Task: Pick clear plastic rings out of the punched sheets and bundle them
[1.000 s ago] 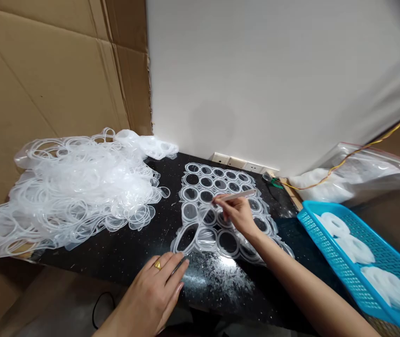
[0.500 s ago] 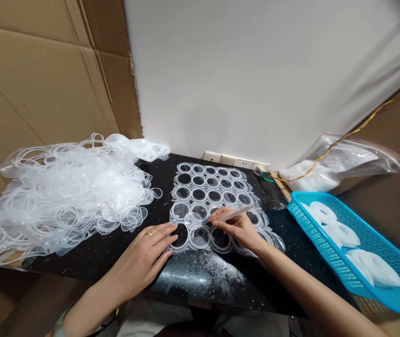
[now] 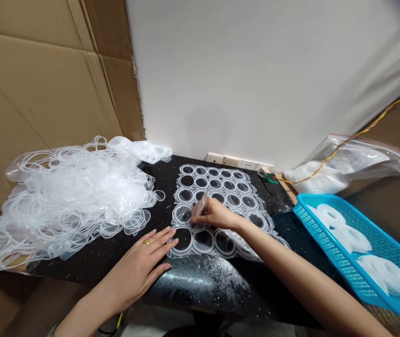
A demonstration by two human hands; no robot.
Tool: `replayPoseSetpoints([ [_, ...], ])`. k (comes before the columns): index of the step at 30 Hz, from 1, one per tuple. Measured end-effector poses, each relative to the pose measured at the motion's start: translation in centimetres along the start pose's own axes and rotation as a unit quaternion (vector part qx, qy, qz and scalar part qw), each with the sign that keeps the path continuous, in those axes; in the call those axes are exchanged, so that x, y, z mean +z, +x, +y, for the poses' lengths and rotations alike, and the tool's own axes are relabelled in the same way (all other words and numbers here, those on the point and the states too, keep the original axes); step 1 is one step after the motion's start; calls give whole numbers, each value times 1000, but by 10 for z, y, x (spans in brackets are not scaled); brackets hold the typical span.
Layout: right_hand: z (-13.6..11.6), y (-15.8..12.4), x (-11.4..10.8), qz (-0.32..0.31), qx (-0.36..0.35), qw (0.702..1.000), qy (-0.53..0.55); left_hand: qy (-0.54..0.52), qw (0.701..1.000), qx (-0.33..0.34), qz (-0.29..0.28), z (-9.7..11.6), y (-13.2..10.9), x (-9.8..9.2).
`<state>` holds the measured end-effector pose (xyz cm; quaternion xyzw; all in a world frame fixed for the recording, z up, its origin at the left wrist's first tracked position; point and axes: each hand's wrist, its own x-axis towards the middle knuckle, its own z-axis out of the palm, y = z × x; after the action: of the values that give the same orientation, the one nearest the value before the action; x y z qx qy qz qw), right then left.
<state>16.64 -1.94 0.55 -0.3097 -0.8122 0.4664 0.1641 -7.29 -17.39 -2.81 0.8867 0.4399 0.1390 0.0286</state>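
A clear plastic sheet printed or cut with rows of white-rimmed circles lies flat on the black tabletop. My left hand rests flat with fingers spread, its fingertips on the sheet's near left corner. My right hand is closed around a slim, pale translucent stick, which stands steeply above the sheet. The stick's lower end is hidden by my fingers, close to a circle in the second row from the front. Whether the fingers also pinch a piece of plastic there, I cannot make out.
A big heap of clear plastic ring scraps covers the table's left. At right stands a blue basket with stacks of white rings. Behind it lie a zip bag and a yellow wire. White flecks dust the table's front.
My right hand has moved slightly left over the sheet, and the stick has swung from nearly flat to steep. My left hand stays at the corner, its thumb farther out from the fingers.
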Motion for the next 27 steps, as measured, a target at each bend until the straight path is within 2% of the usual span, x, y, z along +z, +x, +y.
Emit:
replayPoseSetpoints([
  [3, 4, -9, 0, 26, 21, 998, 45, 0, 1000, -1, 0, -2, 0, 2],
  [6, 2, -27, 1, 60, -4, 995, 85, -1, 1000, 0, 6, -4, -1, 4],
  [9, -1, -55, 2, 87, -15, 991, 97, 2, 1000, 0, 10, -3, -1, 4],
  [15, 8, -117, 2, 139, 49, 978, 151, -24, 999, -14, 30, -2, 0, 4],
  [18, 16, -140, -3, 177, 56, 968, 167, -34, 999, -19, 35, -2, 0, 3],
  [22, 22, -158, -14, 250, 75, 951, 167, -47, 997, -21, 53, -3, -3, 3],
  [27, 22, -167, -21, 277, 81, 948, 131, -75, 992, -24, 99, -9, 3, -7],
])
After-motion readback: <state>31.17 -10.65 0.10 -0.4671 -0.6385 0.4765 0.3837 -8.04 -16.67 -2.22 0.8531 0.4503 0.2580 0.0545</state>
